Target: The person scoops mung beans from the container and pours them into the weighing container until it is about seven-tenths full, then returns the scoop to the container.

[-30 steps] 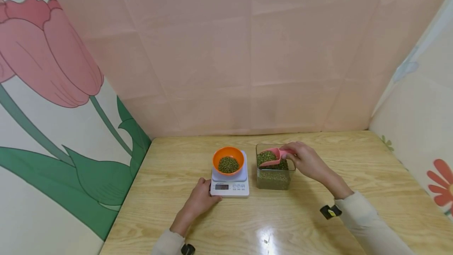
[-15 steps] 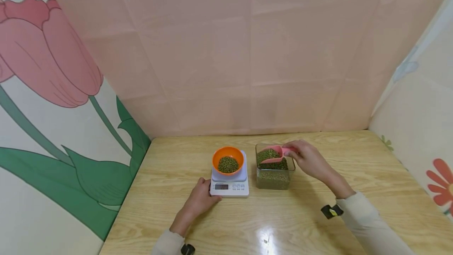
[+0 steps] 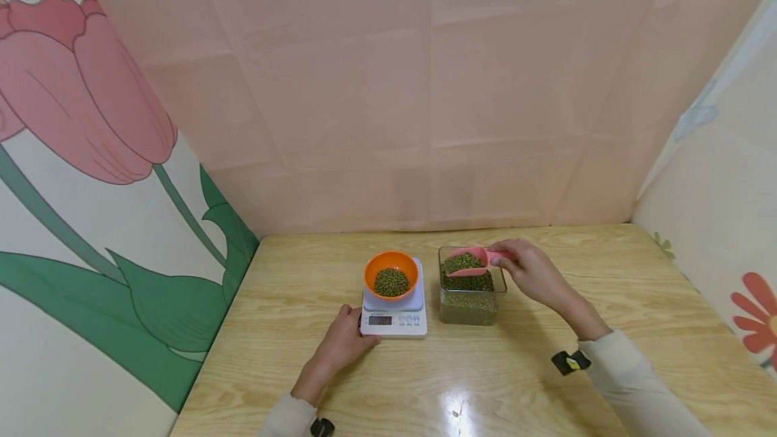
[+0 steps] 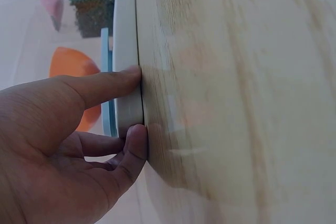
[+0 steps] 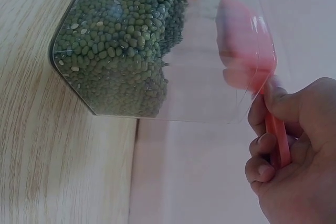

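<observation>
A white kitchen scale bears an orange bowl with green mung beans in its bottom. My left hand holds the scale's near left corner, thumb on the front side and fingers at the left side. Right of the scale stands a clear square container, partly filled with mung beans. My right hand grips the handle of a pink scoop, fingers curled round it. The scoop is heaped with beans and hangs over those in the container, near the rim level.
The wooden table meets a pink-covered wall at the back. A tulip-painted wall rises on the left, a flower-painted one on the right. A small gap separates the scale from the container.
My right hand has raised the scoop up out of the beans, slightly to the right, and levelled it. The left hand and the scale have stayed in place.
</observation>
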Tool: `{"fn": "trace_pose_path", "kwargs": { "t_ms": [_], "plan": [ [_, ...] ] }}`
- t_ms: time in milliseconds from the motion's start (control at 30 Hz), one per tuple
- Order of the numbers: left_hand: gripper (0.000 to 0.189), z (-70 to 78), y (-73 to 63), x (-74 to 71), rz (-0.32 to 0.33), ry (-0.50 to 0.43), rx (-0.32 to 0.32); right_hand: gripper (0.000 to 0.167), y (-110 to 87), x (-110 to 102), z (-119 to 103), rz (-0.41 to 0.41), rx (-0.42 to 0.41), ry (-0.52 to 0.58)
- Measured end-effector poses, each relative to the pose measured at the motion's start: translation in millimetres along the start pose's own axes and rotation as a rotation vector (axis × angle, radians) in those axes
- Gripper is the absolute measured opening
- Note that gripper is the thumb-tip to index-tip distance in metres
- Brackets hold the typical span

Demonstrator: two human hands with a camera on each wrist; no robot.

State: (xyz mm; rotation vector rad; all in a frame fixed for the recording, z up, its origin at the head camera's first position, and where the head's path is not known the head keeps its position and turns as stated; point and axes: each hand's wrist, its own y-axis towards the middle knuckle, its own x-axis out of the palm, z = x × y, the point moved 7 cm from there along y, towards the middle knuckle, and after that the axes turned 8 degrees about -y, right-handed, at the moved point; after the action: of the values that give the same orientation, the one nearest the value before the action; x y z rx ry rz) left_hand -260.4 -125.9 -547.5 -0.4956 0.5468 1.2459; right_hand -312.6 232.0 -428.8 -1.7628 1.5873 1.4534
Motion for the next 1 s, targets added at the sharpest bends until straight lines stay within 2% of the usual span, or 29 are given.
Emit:
{"fn": "trace_pose_path", "kwargs": {
  "t_ms": [1000],
  "plan": [
    [0.060, 0.5, 0.5, 0.1, 0.000, 0.023, 0.016, 0.017, 0.0, -6.6, 0.6, 0.029, 0.003, 0.018]
  ]
}}
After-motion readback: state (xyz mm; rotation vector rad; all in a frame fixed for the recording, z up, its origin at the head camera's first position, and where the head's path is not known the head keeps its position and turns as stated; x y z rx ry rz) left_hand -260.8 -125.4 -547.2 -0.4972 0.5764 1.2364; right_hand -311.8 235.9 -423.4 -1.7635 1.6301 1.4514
